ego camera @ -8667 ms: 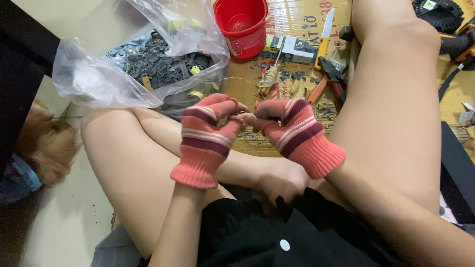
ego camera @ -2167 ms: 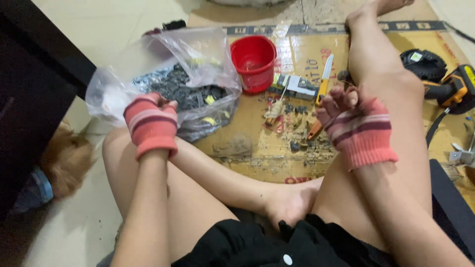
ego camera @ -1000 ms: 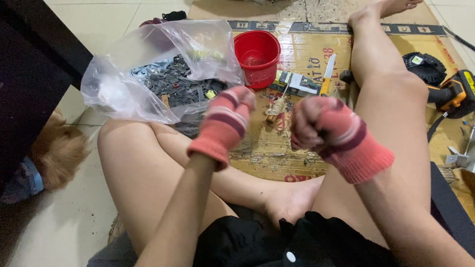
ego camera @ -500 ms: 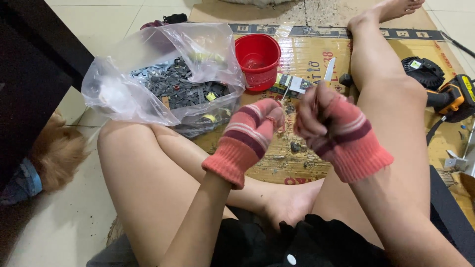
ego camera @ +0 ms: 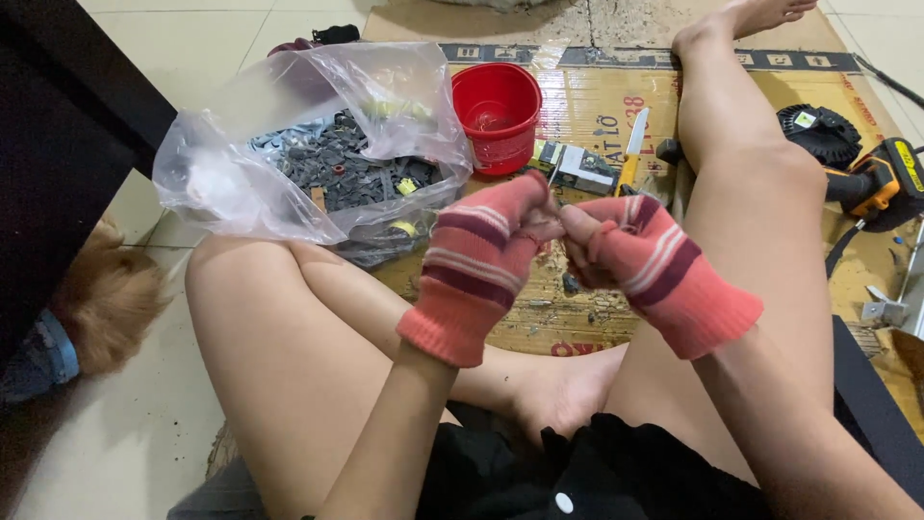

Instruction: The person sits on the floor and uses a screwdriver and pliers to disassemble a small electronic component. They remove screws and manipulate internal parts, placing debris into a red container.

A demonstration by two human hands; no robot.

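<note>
My left hand [ego camera: 478, 262] and my right hand [ego camera: 647, 258], both in pink striped fingerless gloves, meet above the cardboard sheet [ego camera: 587, 106] between my bare legs. Their fingertips are pinched together around a small part that the fingers almost wholly hide. A clear plastic bag [ego camera: 318, 159] full of small dark grey parts lies open just left of my left hand, by my knee.
A red bucket [ego camera: 496, 101] stands behind the hands. A yellow-handled knife [ego camera: 632, 144] and small tools lie on the cardboard. A yellow and black cordless drill [ego camera: 885, 183] lies at the right. A furry brown animal [ego camera: 106, 299] and dark furniture [ego camera: 58, 144] are at the left.
My left hand left the plastic bag and swung right to meet my right hand, which came in from above my right knee. The fingertips are now pressed together.
</note>
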